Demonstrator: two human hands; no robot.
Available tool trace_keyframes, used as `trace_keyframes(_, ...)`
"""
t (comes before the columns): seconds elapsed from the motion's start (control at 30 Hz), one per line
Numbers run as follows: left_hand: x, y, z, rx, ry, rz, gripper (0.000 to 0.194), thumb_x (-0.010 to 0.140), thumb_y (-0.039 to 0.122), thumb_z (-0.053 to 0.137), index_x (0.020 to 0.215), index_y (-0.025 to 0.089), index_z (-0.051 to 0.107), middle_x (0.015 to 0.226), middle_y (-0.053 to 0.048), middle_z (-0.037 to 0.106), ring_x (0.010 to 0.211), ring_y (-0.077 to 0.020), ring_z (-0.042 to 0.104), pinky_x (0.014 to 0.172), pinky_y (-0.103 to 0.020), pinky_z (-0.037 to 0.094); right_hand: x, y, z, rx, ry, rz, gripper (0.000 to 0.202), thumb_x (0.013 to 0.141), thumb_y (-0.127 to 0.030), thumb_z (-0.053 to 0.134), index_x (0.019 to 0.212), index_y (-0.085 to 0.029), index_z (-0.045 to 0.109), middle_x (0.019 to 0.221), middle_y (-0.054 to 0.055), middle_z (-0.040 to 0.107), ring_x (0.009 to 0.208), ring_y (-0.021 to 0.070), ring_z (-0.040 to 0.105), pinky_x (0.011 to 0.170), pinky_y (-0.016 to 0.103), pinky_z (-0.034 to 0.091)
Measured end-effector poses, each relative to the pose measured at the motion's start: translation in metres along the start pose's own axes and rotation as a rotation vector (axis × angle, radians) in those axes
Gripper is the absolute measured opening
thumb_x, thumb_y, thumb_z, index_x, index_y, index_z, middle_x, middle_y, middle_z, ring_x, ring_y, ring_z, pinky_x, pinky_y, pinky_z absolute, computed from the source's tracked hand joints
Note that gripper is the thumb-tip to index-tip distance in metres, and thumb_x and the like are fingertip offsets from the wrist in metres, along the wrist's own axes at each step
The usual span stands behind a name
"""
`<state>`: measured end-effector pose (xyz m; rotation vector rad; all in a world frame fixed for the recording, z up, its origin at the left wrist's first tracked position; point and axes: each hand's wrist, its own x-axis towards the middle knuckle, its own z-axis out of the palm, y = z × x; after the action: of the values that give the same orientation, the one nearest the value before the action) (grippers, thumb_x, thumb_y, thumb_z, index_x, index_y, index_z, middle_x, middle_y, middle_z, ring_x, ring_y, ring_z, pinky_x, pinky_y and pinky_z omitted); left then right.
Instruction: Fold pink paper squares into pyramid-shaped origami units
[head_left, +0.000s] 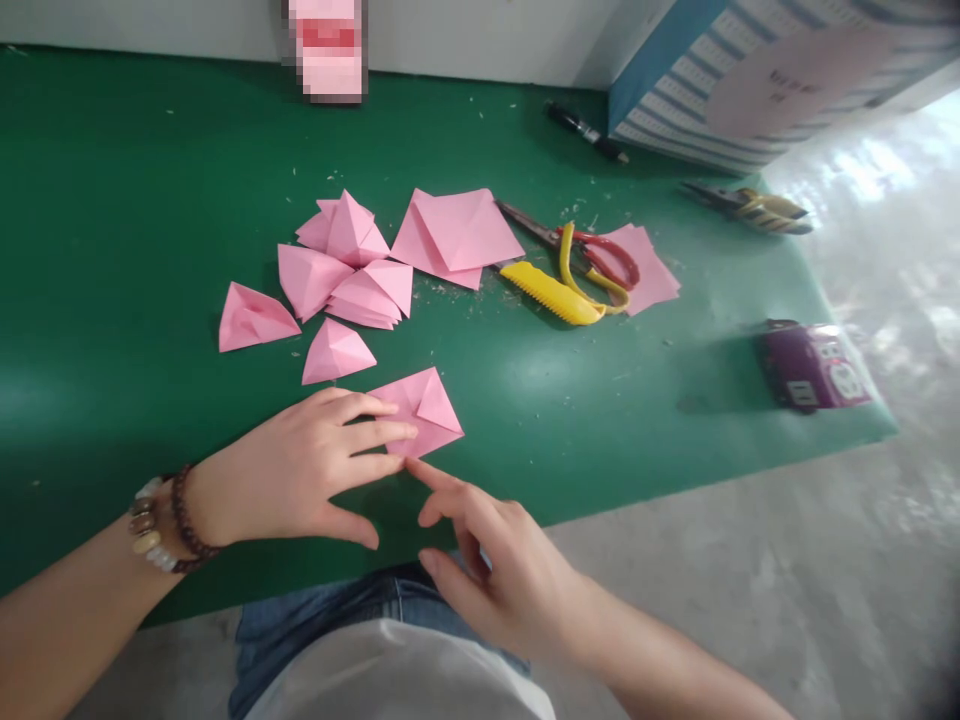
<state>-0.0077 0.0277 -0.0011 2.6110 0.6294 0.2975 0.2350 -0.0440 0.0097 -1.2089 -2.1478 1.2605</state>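
Note:
A pink folded paper [435, 410] lies flat on the green table near its front edge. My left hand [322, 460] rests palm down with its fingers spread, their tips pressing on the paper's left side. The index fingertip of my right hand [495, 560] touches the paper's lower edge; its other fingers are loosely bent, with a gap to the thumb. Just beyond my left hand sit several folded pink paper pieces [337, 352], some nested together. Farther back lie flat pink sheets [469, 230], partly overlapping.
Red-handled scissors [615, 255] and a yellow-handled cutter [551, 293] lie right of the sheets, over more pink paper [652, 270]. Pliers [765, 208], a purple box [814, 367] and a black pen [585, 132] are around the right side. A striped box [675, 90] stands at the back.

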Motion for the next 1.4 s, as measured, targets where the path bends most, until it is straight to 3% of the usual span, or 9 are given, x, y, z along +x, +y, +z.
trace_keyframes(0.2,0.0,0.0,0.001,0.026,-0.005,-0.012,0.062,0.076,0.054,0.074,0.126,0.02,0.06,0.132,-0.008,0.062,0.127,-0.033,0.049,0.106,-0.051,0.042,0.0,-0.005,-0.004,0.008,-0.029,0.161,0.022,0.088,-0.015,0.052,0.104,-0.024,0.039,0.133,0.013,0.063,0.041,0.0049,0.052,0.04,0.021,0.042)
trace_keyframes(0.5,-0.002,-0.001,0.001,0.034,-0.011,-0.001,0.054,0.081,0.052,0.071,0.125,0.021,0.061,0.138,-0.005,0.058,0.128,-0.0314,0.047,0.108,-0.05,0.04,-0.001,0.005,-0.02,-0.008,0.106,0.25,0.015,0.091,-0.021,0.049,0.103,-0.024,0.039,0.127,0.014,0.066,0.04,0.0047,0.049,0.04,0.021,0.041)
trace_keyframes(0.73,-0.002,0.0,0.002,0.039,0.005,0.008,0.056,0.078,0.051,0.074,0.123,0.02,0.062,0.136,-0.006,0.06,0.127,-0.0311,0.049,0.108,-0.051,0.04,-0.009,0.023,-0.029,-0.043,0.323,0.224,0.008,0.092,-0.021,0.053,0.092,-0.024,0.046,0.116,0.007,0.072,0.04,0.0045,0.043,0.041,0.021,0.039)
trace_keyframes(0.87,0.0,0.001,0.001,0.044,0.012,0.028,0.055,0.077,0.049,0.076,0.12,0.018,0.063,0.133,-0.009,0.061,0.126,-0.0321,0.051,0.106,-0.051,0.042,0.002,0.031,-0.035,-0.199,0.444,0.124,0.006,0.09,-0.02,0.061,0.094,-0.024,0.059,0.089,0.001,0.073,0.054,0.0094,0.054,0.049,0.023,0.045)
trace_keyframes(0.93,-0.001,0.0,0.0,0.04,0.015,0.03,0.055,0.076,0.049,0.076,0.12,0.018,0.063,0.133,-0.01,0.061,0.126,-0.0326,0.051,0.106,-0.051,0.042,0.014,0.034,-0.039,-0.281,0.383,0.056,0.01,0.089,-0.021,0.063,0.099,-0.023,0.064,0.082,0.001,0.07,0.067,0.014,0.06,0.059,0.026,0.05)
trace_keyframes(1.07,-0.004,-0.002,0.0,0.002,0.024,0.019,0.059,0.075,0.05,0.077,0.123,0.019,0.061,0.136,-0.013,0.057,0.126,-0.032,0.052,0.106,-0.05,0.043,0.036,0.037,-0.044,-0.378,0.219,-0.058,0.01,0.086,-0.027,0.07,0.095,-0.022,0.069,0.089,0.004,0.068,0.084,0.0194,0.062,0.075,0.034,0.054)
trace_keyframes(1.17,-0.006,-0.006,0.001,-0.038,0.032,-0.006,0.061,0.075,0.053,0.076,0.122,0.017,0.062,0.135,-0.014,0.058,0.124,-0.031,0.054,0.106,-0.048,0.045,0.044,0.036,-0.044,-0.459,0.177,-0.068,0.011,0.083,-0.027,0.074,0.09,-0.02,0.07,0.087,0.005,0.066,0.083,0.0201,0.061,0.076,0.035,0.054)
trace_keyframes(1.4,-0.007,-0.01,0.0,-0.083,0.034,0.03,0.044,0.079,0.051,0.072,0.107,0.017,0.07,0.133,-0.015,0.06,0.126,-0.0325,0.054,0.107,-0.05,0.043,0.051,0.031,-0.044,-0.486,0.124,-0.036,0.01,0.086,-0.027,0.071,0.082,-0.019,0.067,0.081,0.004,0.066,0.078,0.0188,0.062,0.072,0.032,0.051)
